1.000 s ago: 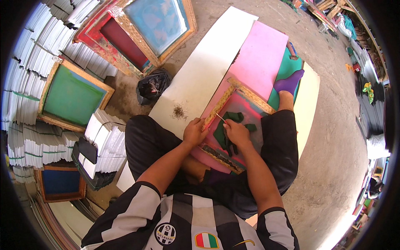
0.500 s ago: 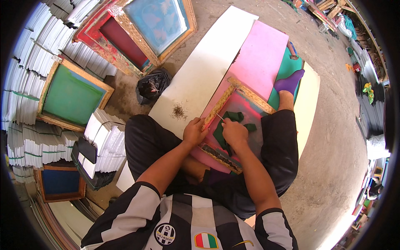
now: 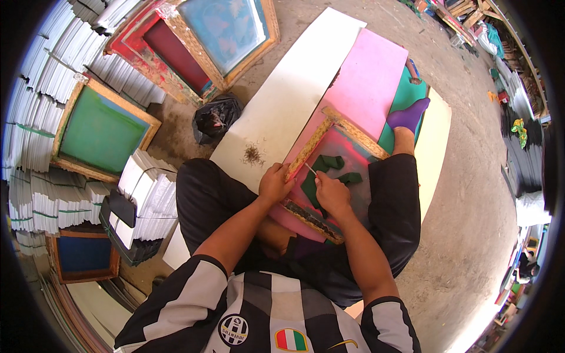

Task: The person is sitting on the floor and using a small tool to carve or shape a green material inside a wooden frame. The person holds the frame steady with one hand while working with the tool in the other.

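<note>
A wooden screen-printing frame [image 3: 356, 135] with worn, paint-stained bars lies tilted between my legs, its mesh pinkish grey. My left hand [image 3: 276, 183] is closed around the near part of its left bar. In my right hand [image 3: 332, 193] is a thin metal tool [image 3: 310, 169], its handle hidden in my fist. The tool's tip points up and left, close to the inner edge of that left bar; whether it touches cannot be made out. Under my right hand a dark green cloth [image 3: 329, 162] lies bunched on the mesh.
White, pink, green and cream sheets [image 3: 372, 70] lie under me. A heap of thin bits [image 3: 253, 155] sits on the white sheet. Beyond is a black plastic bag [image 3: 216, 120]. More frames [image 3: 106, 132] and white board stacks [image 3: 150, 197] stand left.
My right hand and the thin tool have shifted slightly toward me, away from the left bar. My left hand stays on the frame.
</note>
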A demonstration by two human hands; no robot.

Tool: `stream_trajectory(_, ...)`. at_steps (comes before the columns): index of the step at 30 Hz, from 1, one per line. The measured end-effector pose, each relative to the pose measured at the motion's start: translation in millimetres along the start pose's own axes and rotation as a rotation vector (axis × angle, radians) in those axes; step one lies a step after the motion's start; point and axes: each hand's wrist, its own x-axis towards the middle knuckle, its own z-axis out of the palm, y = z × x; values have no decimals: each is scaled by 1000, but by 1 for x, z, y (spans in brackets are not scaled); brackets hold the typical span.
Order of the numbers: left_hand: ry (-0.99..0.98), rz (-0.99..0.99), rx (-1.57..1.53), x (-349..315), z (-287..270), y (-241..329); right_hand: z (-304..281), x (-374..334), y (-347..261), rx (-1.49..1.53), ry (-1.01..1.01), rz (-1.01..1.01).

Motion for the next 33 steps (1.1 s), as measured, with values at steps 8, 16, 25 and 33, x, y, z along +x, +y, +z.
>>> stream_trajectory(8, -14, -24, -23, 1, 1, 0, -4, -1, -7, 3, 13, 3)
stream_trajectory(16, -28, -52, -23, 1, 0, 1, 2, 3, -8, 7, 17, -7)
stream_trajectory(25, -18, -40, -31, 0, 1, -1, -1, 4, -17, 35, 0, 20)
stream_trajectory(33, -26, -43, -21, 0, 1, -1, -3, 1, -13, 7, -15, 34)
